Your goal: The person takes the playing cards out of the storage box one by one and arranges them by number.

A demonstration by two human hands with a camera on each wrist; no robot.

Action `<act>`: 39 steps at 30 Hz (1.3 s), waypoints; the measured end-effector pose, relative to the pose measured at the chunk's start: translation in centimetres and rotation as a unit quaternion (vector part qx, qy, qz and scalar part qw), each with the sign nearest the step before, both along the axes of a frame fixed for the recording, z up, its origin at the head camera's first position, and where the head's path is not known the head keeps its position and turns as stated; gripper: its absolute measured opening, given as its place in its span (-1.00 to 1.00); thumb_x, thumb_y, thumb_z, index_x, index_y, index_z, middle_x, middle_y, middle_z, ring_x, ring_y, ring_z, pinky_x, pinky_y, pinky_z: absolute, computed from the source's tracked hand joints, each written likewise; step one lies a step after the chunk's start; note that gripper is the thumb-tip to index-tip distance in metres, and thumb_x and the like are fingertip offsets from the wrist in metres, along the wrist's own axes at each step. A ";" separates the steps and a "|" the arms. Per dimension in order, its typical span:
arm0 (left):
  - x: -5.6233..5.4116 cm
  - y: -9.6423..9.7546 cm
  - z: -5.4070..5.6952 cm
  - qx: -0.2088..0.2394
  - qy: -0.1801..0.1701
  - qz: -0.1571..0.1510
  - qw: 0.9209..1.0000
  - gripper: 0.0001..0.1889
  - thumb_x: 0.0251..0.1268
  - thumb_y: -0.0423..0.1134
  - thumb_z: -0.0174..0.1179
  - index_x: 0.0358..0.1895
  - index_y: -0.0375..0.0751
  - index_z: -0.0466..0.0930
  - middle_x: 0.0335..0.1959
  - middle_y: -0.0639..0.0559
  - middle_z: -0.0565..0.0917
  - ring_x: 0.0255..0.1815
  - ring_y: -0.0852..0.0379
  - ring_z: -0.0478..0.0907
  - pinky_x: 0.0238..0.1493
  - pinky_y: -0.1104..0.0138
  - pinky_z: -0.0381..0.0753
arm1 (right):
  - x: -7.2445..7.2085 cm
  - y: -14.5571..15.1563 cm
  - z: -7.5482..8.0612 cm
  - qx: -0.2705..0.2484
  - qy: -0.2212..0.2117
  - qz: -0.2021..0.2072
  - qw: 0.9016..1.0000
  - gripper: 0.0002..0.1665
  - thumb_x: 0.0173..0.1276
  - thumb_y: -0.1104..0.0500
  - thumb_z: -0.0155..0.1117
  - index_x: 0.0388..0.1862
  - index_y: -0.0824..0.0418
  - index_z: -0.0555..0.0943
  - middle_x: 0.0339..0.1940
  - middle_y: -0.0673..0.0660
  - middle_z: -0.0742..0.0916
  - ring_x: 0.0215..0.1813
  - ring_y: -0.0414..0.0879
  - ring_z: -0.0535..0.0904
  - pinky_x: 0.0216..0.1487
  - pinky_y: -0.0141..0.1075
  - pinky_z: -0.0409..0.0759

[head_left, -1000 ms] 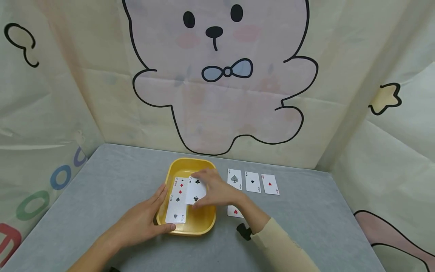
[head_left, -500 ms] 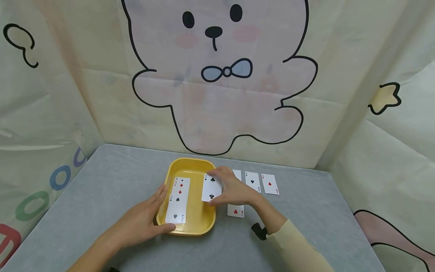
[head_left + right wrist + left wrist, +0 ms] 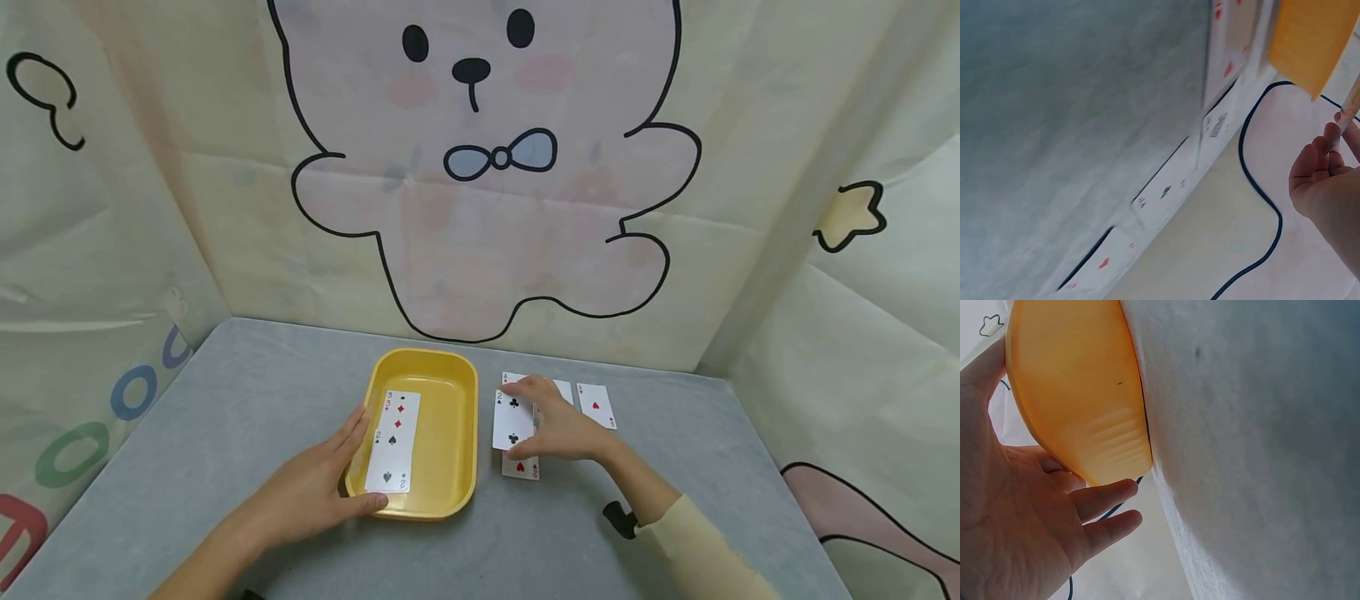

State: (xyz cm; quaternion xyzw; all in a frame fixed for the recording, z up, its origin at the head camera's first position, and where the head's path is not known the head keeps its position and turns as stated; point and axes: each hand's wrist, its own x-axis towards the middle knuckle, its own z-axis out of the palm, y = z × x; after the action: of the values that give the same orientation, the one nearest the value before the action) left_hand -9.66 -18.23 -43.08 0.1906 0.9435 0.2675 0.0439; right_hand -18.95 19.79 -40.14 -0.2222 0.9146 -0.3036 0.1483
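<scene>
The white two of clubs [image 3: 513,420] is held face up above the counter [image 3: 420,560]; the yellow tray [image 3: 444,450] with rounded corners stands flat near the far edge

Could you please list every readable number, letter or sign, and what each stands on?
"2" and clubs: two of clubs in the right hand.
"2" and spades: two of spades in the yellow tray.
"3" and diamonds: three of diamonds there, partly covered.
Hearts: far-right card and half-hidden nearer card.
Rings like "O": left curtain.
Too small or blurred: other indices. Cut off: red shape.
</scene>
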 end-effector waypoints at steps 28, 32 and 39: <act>0.1 0.0 -0.4 0.003 0.004 0.008 1.000 0.18 0.21 0.41 0.36 0.70 -0.19 0.03 0.73 -0.05 0.02 0.47 -0.21 0.43 0.30 -0.12 0.53 | 0.9 7.3 -3.1 0.051 0.038 -0.006 0.998 0.02 -0.07 -0.05 0.73 0.39 0.25 0.55 0.32 0.17 0.53 0.29 0.12 0.38 0.22 0.03 0.48; 0.2 0.0 -0.2 0.001 0.005 0.005 1.000 0.18 0.21 0.43 0.34 0.70 -0.20 0.03 0.73 -0.06 0.03 0.47 -0.21 0.44 0.29 -0.11 0.54 | 1.1 7.6 -3.4 0.056 0.035 -0.009 0.998 0.00 -0.08 -0.01 0.72 0.37 0.26 0.57 0.31 0.18 0.54 0.27 0.10 0.39 0.23 0.02 0.47; 0.1 0.0 0.0 -0.001 -0.002 0.005 1.000 0.20 0.21 0.45 0.33 0.71 -0.19 0.01 0.73 -0.07 0.02 0.47 -0.22 0.43 0.29 -0.11 0.54 | 1.3 8.0 -4.1 0.048 0.033 -0.004 0.998 -0.01 -0.09 0.00 0.74 0.35 0.25 0.58 0.24 0.14 0.56 0.23 0.07 0.41 0.22 -0.02 0.47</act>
State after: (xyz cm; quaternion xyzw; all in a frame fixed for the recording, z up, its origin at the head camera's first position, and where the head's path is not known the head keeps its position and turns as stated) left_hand -9.56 -18.20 -43.08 0.1858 0.9446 0.2671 0.0444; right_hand -17.68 27.78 -44.22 -0.2212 0.9333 -0.2525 0.1275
